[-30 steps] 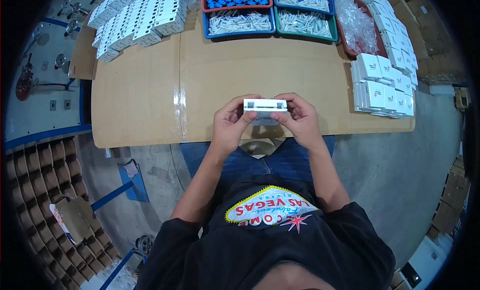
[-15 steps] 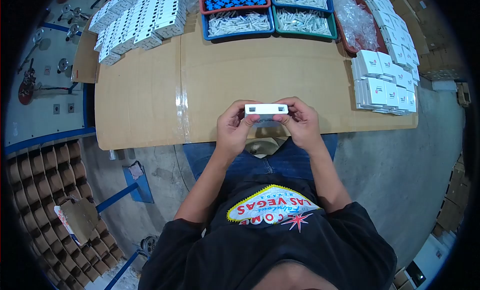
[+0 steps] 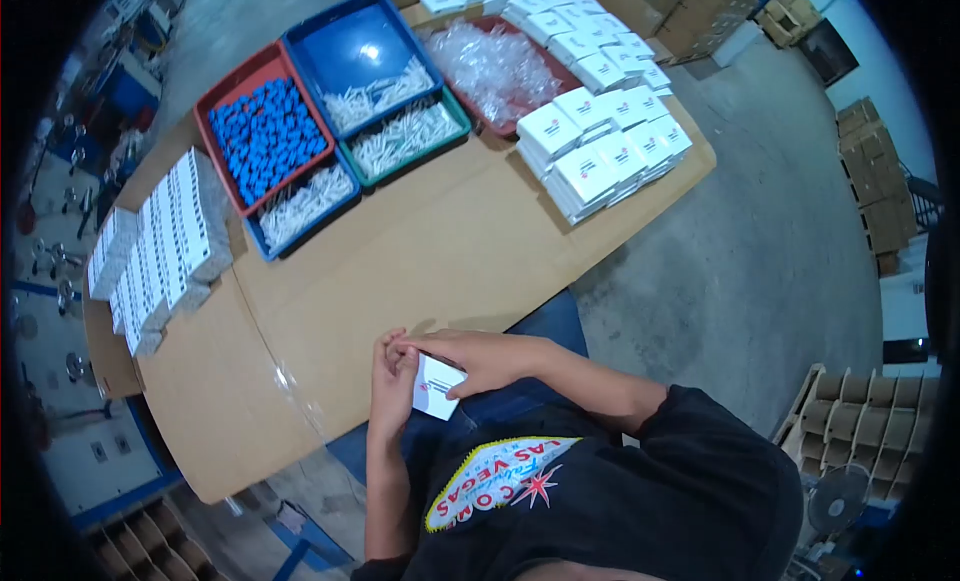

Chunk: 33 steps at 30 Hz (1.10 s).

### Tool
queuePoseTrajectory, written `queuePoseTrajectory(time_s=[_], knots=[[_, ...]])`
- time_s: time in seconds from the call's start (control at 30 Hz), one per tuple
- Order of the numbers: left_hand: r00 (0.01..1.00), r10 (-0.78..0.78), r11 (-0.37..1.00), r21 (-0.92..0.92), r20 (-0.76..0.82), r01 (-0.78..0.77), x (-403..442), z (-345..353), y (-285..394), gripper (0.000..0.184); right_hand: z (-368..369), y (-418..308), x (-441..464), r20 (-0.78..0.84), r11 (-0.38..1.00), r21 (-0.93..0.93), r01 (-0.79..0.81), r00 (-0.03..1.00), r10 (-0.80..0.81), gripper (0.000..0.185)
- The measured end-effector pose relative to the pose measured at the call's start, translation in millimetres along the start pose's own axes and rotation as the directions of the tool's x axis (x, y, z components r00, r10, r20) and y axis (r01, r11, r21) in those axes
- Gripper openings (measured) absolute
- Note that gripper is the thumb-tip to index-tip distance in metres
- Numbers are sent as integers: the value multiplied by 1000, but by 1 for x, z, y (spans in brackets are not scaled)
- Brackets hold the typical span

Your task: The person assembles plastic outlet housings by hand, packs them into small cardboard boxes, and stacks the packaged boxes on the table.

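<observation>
A small flat white box [image 3: 436,389] with a red mark and dark print is between my hands, close to my lap at the table's front edge. My left hand [image 3: 392,383] is closed along the box's left side, thumb against it. From the right, my right hand [image 3: 475,359] reaches over the top of the box, with its thumb on the printed face and its fingers toward the left hand. Those fingers partly cover the upper edge of the box.
Stacks of printed white boxes [image 3: 592,167] stand at the right. Trays hold blue pieces [image 3: 268,136], white stick-like parts [image 3: 405,139] and clear plastic bags [image 3: 490,73]. Rows of white units with dark slots [image 3: 170,236] fill the left end of the cardboard-covered table [image 3: 350,291].
The view has swung right and tilted. The box has turned from its slotted edge to its printed face, and my right hand has moved across its top.
</observation>
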<state>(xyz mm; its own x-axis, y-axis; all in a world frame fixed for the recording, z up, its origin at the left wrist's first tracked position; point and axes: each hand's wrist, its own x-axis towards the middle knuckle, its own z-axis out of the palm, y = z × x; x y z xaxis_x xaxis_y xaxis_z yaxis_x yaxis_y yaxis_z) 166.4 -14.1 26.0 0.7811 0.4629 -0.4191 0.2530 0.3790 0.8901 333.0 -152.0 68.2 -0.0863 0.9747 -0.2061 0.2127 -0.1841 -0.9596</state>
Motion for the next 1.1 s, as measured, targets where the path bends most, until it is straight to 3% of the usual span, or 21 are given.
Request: queuePoseTrajectory(time_s=[0.07,0.2,0.27,0.3,0.4,0.57,0.63,0.67,0.73,0.77,0.8,0.83,0.9,0.97,1.1], knots=[[996,-66,989,-126,54,72,2,5,4,52,-15,2,-6,-21,1000,-3,31,999,-31,102],[997,26,995,-98,73,-19,8,25,30,62,-27,6,-28,-159,997,-63,51,985,-60,94],[994,19,997,-75,109,-11,14,33,35,69,-30,-13,-41,-248,926,-347,152,937,-247,94],[991,10,999,-51,130,-4,18,38,39,72,-32,-13,-45,-174,954,-272,125,969,-177,95],[978,-6,997,-69,207,21,28,44,37,73,-42,-14,-53,-116,941,-304,153,974,-195,95],[944,-64,996,-34,322,79,32,53,40,72,-48,-9,-73,-160,918,-358,169,958,-239,95],[939,-78,956,-241,336,166,24,64,53,65,-59,-11,-81,-236,920,-370,128,945,-227,95],[939,-77,957,-240,336,164,23,64,58,65,-72,-12,-87,-293,935,-344,81,937,-189,95],[965,-77,962,-235,251,138,23,61,64,60,-114,-5,-103,-479,906,-411,-104,870,-117,94],[981,-37,994,-96,192,57,26,56,56,63,-131,3,-117,-676,783,-570,-249,684,-275,93],[982,-34,994,-98,187,53,27,51,51,63,-153,-7,-128,-821,873,-405,-272,528,-217,82],[989,-48,996,-71,143,59,28,45,47,61,-183,17,-139,-889,821,-430,-376,336,-311,81],[994,-56,997,-45,98,61,29,35,41,59,-243,34,-167,-943,841,-328,-431,100,-317,77],[996,-88,994,-65,34,90,26,26,33,54,-299,62,-194,-930,793,-320,-519,13,-367,70],[994,-109,990,-93,-11,108,22,16,18,49,-366,98,-217,-953,693,-218,-687,-3,-302,68]])
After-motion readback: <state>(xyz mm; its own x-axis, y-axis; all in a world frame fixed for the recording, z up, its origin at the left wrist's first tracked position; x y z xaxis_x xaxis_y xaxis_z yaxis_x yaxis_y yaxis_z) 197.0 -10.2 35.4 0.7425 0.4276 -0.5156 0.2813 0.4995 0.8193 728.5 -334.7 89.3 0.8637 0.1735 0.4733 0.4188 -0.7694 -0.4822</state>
